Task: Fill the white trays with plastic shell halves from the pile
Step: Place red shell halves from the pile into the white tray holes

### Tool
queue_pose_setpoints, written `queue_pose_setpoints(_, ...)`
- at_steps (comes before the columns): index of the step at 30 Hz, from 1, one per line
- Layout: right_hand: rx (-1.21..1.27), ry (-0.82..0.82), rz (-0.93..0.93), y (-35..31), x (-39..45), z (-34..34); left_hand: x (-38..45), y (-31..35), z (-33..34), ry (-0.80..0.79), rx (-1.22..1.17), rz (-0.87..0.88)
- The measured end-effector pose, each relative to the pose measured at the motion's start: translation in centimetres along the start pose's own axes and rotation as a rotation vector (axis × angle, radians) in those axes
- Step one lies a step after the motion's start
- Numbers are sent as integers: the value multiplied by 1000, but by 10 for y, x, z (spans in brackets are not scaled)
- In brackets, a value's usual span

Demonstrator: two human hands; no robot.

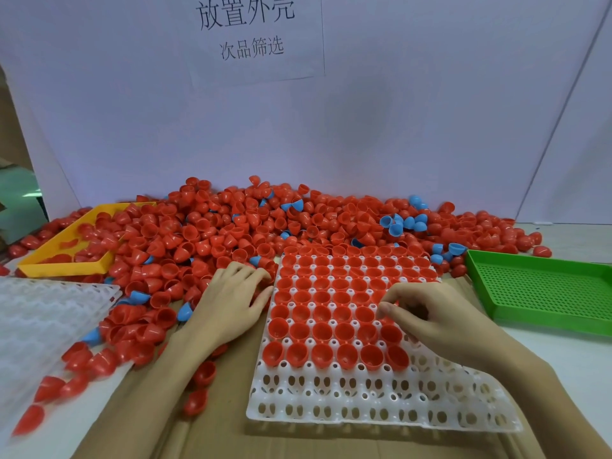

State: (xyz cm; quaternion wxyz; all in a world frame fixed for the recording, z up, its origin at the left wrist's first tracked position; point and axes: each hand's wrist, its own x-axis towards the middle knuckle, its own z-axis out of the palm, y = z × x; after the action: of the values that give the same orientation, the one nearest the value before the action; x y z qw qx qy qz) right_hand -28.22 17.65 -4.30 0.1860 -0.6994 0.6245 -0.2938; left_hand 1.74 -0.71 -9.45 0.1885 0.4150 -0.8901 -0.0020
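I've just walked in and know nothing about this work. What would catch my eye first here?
First, the huge pile of red shell halves heaped against the white back wall, dotted with a few blue ones. Next, the white tray in front of it, its far rows packed with red halves and its near rows bare, with the right hand over it and the left hand at the pile's edge. A yellow tray sits far left, a green one right.

The scene was brightly and evenly lit from above, with only soft, faint shadows on the pale lilac backdrop board (397, 127). Small highlights glinted on the glossy red plastic shell halves (205, 233). Wide-angle distortion bowed straight edges toward three and nine o'clock. The translucent white plastic tray stack (43, 313) and loose shells at eight o'clock were smeared and blurred; the centre stayed sharp.
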Motion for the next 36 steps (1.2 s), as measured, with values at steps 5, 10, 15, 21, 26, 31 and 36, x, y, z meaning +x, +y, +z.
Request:
queue_pose_setpoints(5,5,-5,3,-2,0,0,0,-3,9,65,-21,1)
queue_pose_setpoints(10,8,9,-8,-3,-1,-1,1,5,-10,319,-82,-2)
queue_pose_setpoints(15,32,20,-27,-5,0,2,-7,41,-33,312,-530,44)
queue_pose_setpoints(21,323,56,-42,-23,1,20,-22,88,-35,146,-787,129)
queue_pose_setpoints(26,399,86,-98,-29,4,22,-30,101,-30,164,-799,209)
queue_pose_setpoints(31,463,74,-53,-32,1,20,-31,100,-29,220,-824,160)
queue_pose_setpoints(36,637,-45,21,-38,2,23,-31,104,-26,189,-802,189)
